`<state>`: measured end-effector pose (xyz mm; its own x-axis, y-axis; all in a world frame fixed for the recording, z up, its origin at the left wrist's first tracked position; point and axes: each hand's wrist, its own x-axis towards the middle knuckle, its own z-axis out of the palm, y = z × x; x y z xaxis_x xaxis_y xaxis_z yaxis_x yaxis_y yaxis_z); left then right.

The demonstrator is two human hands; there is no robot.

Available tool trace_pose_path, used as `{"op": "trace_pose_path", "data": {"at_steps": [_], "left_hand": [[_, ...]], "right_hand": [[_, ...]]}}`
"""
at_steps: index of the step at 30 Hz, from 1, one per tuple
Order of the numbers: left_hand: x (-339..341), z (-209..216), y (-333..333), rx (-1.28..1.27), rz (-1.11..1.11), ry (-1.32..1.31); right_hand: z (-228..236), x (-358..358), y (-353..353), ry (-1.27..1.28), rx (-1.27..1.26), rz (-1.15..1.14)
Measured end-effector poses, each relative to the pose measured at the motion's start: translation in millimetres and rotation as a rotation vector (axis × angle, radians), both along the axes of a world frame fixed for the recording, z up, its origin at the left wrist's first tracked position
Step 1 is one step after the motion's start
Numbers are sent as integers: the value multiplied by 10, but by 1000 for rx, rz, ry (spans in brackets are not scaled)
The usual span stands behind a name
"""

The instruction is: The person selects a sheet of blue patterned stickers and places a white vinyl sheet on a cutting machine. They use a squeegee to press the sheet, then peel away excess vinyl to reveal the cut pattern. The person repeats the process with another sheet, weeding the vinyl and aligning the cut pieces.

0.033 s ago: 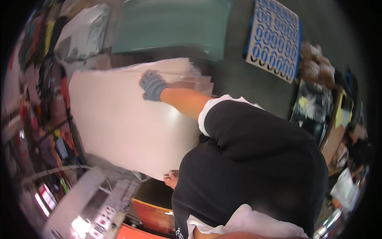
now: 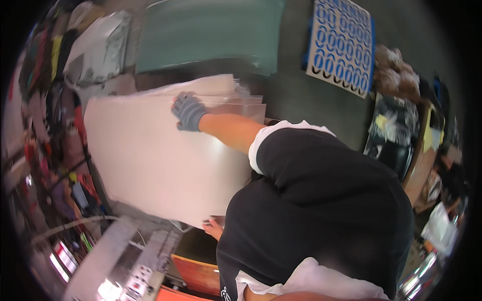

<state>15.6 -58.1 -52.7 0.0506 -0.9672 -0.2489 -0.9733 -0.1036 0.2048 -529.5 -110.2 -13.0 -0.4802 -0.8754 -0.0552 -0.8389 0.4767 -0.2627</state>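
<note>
A large pale pinkish sheet spreads out before me, with other sheets beneath it showing layered corners at its far right. My right hand, in a grey glove with bare fingertips, lies palm down on the sheet near its far edge, fingers spread. Close to my body, my bare left hand is closed on the sheet's near edge. Its wrist and forearm are hidden behind my black shirt.
Beyond the sheets lies a green flat surface. A board with rows of blue ovals stands at the far right, beside wrapped bundles. A white wrapped package sits far left. Machine parts and an orange box are near me.
The whole view has shifted slightly. Both hands keep about the same places on the sheet.
</note>
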Motion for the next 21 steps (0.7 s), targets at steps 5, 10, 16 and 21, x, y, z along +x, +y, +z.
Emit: {"op": "trace_pose_path", "data": {"at_steps": [5, 10, 16, 21], "left_hand": [[-1211, 105, -1429, -36, -488, -64], [-2019, -24, -1750, -170, -509, -199], [-2003, 16, -1613, -176, -534, -144], [-2024, 56, -1487, -303, -499, 34]], "right_hand": [[59, -21, 40, -26, -55, 2], [-96, 31, -167, -123, -233, -9], [-186, 44, -307, -225, -263, -50], [-197, 13, -956, -163, -233, -164]]}}
